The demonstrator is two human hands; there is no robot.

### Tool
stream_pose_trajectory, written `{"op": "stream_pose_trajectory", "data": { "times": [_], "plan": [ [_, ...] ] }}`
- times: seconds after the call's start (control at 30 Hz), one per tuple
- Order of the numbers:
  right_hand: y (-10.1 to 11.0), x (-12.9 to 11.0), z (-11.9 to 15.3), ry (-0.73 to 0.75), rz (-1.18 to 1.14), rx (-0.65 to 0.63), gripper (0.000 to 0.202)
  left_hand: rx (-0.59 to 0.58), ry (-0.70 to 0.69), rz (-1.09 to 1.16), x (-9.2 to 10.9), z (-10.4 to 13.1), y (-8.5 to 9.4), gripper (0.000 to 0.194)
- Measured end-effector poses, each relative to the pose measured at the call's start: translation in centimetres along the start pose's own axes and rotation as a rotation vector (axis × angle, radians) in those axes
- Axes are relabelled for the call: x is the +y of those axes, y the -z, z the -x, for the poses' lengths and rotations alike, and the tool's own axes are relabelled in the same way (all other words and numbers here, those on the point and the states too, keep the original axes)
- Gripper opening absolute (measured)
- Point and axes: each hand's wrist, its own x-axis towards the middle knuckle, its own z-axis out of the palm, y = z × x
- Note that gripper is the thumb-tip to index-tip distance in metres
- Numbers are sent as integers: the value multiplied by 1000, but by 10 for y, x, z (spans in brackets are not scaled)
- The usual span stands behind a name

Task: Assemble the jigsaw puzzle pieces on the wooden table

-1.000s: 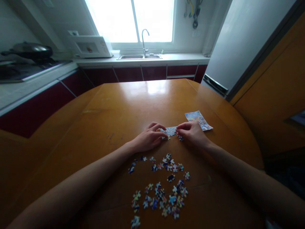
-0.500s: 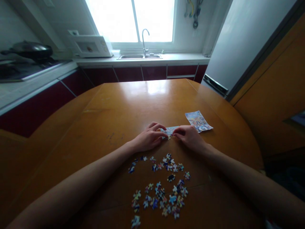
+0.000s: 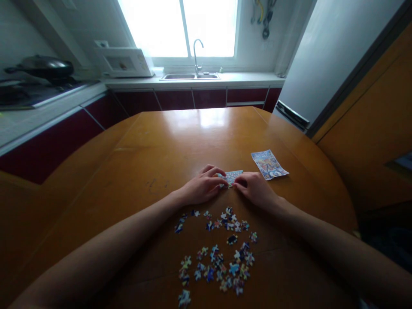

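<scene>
A partly joined puzzle section in pale blue lies on the wooden table between my hands. My left hand rests at its left edge, fingers spread and fingertips touching it. My right hand is at the lower right edge, thumb and index finger pinched on a small puzzle piece that is mostly hidden. Nearer to me lie loose puzzle pieces in a large group, with more pieces above them. A printed picture sheet lies to the right, beyond my right hand.
The round-ended wooden table fills the middle of the view. Beyond it are a counter with a sink, a faucet and a white microwave. A pan sits on the stove at left; a fridge stands at right.
My right hand has shifted very slightly down beside the puzzle section, with its fingers still pinched. My left hand stays in place. The whole view has moved a little.
</scene>
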Motion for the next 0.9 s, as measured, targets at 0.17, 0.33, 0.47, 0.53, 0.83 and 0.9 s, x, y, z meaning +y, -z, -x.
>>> {"op": "stream_pose_trajectory", "data": {
  "times": [0.17,0.33,0.47,0.53,0.83,0.9],
  "plan": [
    [-1,-1,0,1,19,-9,14,-23,2,7,3,-1,3,33],
    [-2,3,1,16,15,-3,14,-51,-13,-12,2,0,3,42],
    [2,8,3,37,53,-6,14,-50,-5,-23,2,0,3,45],
    [4,11,3,68,101,-9,15,-48,-11,-23,2,0,3,46],
    [4,15,2,118,130,-43,14,-43,-23,-35,-1,1,-1,48],
    [3,16,2,118,121,-35,14,-44,-21,-40,-1,1,-1,50]
  ]
}}
